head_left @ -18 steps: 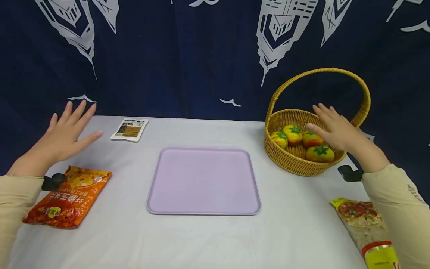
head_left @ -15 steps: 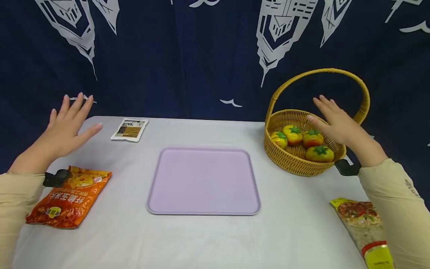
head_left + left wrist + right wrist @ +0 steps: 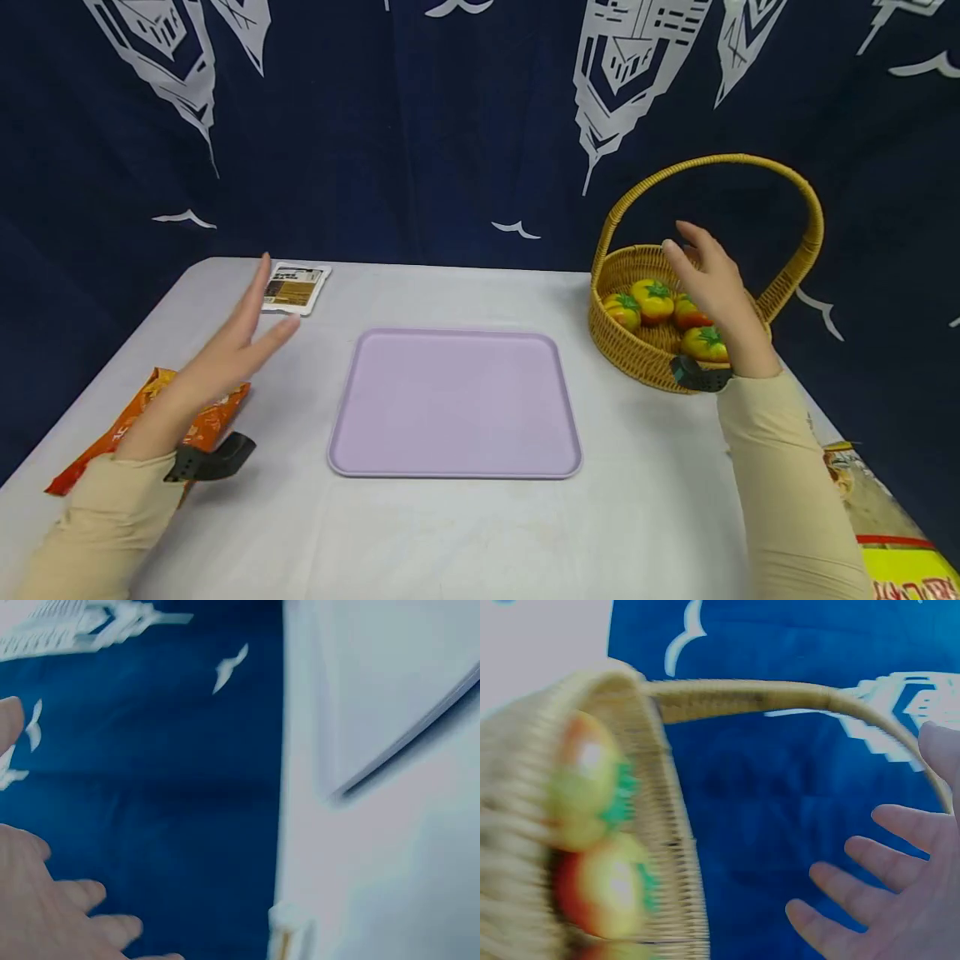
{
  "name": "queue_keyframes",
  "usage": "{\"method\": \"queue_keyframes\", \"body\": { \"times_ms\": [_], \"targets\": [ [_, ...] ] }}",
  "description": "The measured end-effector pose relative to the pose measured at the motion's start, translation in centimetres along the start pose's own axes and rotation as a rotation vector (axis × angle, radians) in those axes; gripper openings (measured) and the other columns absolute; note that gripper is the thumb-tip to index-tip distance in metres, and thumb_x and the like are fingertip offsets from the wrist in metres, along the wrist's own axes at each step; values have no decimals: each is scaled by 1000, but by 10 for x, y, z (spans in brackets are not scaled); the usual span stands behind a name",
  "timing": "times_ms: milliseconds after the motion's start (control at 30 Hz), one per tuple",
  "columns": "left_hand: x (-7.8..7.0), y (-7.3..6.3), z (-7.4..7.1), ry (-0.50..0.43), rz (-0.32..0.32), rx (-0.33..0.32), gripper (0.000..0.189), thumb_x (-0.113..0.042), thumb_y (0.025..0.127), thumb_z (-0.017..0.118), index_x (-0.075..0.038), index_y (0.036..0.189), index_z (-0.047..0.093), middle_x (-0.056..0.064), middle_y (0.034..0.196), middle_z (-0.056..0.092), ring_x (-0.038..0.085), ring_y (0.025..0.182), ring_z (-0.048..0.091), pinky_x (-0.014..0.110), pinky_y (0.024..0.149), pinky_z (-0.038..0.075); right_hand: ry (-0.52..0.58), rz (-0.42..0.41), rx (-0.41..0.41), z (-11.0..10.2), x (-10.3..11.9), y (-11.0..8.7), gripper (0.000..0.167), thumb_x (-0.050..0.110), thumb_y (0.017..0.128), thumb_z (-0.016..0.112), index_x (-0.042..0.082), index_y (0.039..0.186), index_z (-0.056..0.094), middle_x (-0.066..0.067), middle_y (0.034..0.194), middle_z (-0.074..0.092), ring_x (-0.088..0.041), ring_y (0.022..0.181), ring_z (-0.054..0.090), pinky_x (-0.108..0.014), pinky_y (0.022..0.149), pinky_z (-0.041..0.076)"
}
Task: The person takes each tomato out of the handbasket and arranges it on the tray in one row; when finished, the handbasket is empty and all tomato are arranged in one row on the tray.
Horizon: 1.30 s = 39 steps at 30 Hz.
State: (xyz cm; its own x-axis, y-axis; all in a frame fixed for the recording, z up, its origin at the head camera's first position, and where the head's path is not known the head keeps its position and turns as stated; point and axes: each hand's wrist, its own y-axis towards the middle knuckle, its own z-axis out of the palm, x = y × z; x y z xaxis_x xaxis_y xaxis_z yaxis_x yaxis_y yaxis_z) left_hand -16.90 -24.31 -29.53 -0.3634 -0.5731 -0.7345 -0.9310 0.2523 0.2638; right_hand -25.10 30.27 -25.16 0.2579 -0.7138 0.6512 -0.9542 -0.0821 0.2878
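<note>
My left hand [image 3: 232, 350] is raised over the left side of the table, fingers extended and thumb apart, holding nothing. It overlaps an orange snack bag [image 3: 213, 421] in the head view and partly covers a small white-and-brown packet [image 3: 296, 288]. On the right, my right hand [image 3: 708, 279] hovers over a wicker basket [image 3: 637, 358], its fingers loosely spread with nothing in them. Inside the basket lie several yellow-red tomatoes [image 3: 652, 300] with green tops. The right wrist view shows the fingers [image 3: 847, 889] beside the basket handle [image 3: 757, 697].
A flat lilac tray [image 3: 457, 404] lies mid-table on the white cloth [image 3: 450, 542]. At the right edge, a clear-and-yellow food bag [image 3: 900, 533] is partly hidden by my sleeve. A dark blue patterned curtain [image 3: 465, 125] hangs behind the table.
My left hand has moved right and down and turned edge-on. The right hand has shifted left over the basket and turned, its fingers bending slightly.
</note>
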Motion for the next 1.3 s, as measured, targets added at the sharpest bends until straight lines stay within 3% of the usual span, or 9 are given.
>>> {"method": "queue_keyframes", "body": {
  "times_ms": [233,433,767,1067,1300],
  "targets": [
    [3,-29,56,-91,-98,187,88,-31,94,57,-24,150,-10,9,155,-11,36,138,-6,66,102,5,164,91,0,24,-27,-12,66,44,98,41,4,147,25,-21,147,26,-40,131,27,-56,103,25],
    [20,-48,80,-135,-83,213,92,-28,88,66,-21,151,-2,13,155,-1,38,138,0,65,103,6,244,177,45,38,-38,-12,69,48,96,43,6,148,25,-16,149,25,-38,132,24,-54,104,23],
    [40,-64,88,-63,-48,209,101,-32,76,79,-22,152,13,17,153,13,40,137,9,63,103,13,280,198,188,47,-40,-8,67,41,97,45,2,147,24,-21,148,24,-40,131,24,-56,104,23],
    [44,-68,88,-13,-36,239,103,-38,74,79,-16,151,15,15,154,11,39,138,5,65,102,10,178,179,375,49,-40,-2,68,37,96,52,-1,146,24,-25,145,27,-40,132,23,-55,105,20],
    [46,-71,86,-5,-41,256,100,-37,75,78,-14,151,16,17,154,11,42,137,4,68,100,9,111,244,455,50,-36,2,76,44,93,54,3,148,20,-25,149,16,-43,134,13,-61,104,15]
  ]
}}
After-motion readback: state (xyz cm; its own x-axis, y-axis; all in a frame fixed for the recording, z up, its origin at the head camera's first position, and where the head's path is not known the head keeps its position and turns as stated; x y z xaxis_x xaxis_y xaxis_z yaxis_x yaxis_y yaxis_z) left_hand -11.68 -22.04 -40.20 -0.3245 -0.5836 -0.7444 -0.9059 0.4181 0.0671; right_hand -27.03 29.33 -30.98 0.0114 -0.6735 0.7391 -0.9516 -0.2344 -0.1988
